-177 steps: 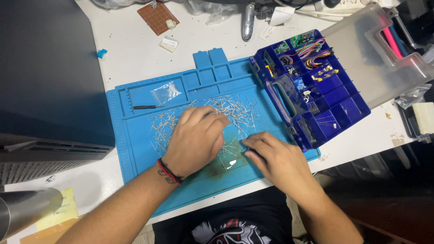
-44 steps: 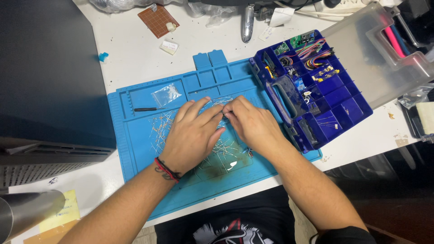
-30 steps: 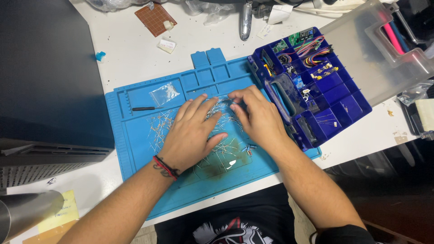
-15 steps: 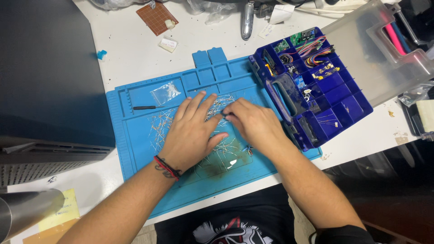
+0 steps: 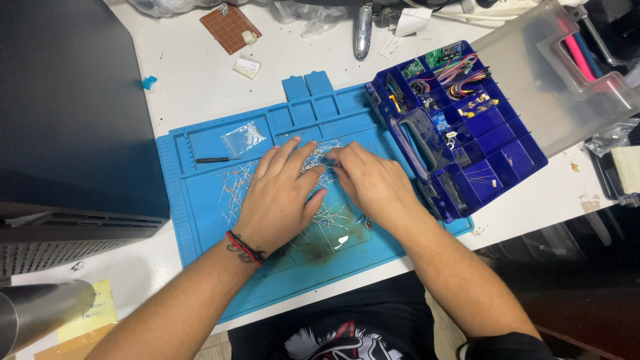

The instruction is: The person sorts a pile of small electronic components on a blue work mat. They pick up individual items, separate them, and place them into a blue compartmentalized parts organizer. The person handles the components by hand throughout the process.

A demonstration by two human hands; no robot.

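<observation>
The left hand (image 5: 280, 197) lies flat and open, fingers spread, on a heap of thin wire-legged components (image 5: 327, 217). The right hand (image 5: 373, 183) rests just beside it with fingers curled on the same heap; whether it pinches anything, I cannot tell. The components are scattered on a blue work mat (image 5: 200, 200) on the white tabletop (image 5: 193, 73). A small clear bag (image 5: 243, 139) lies near the left hand. A blue compartment box (image 5: 493, 133) stands open to the right.
</observation>
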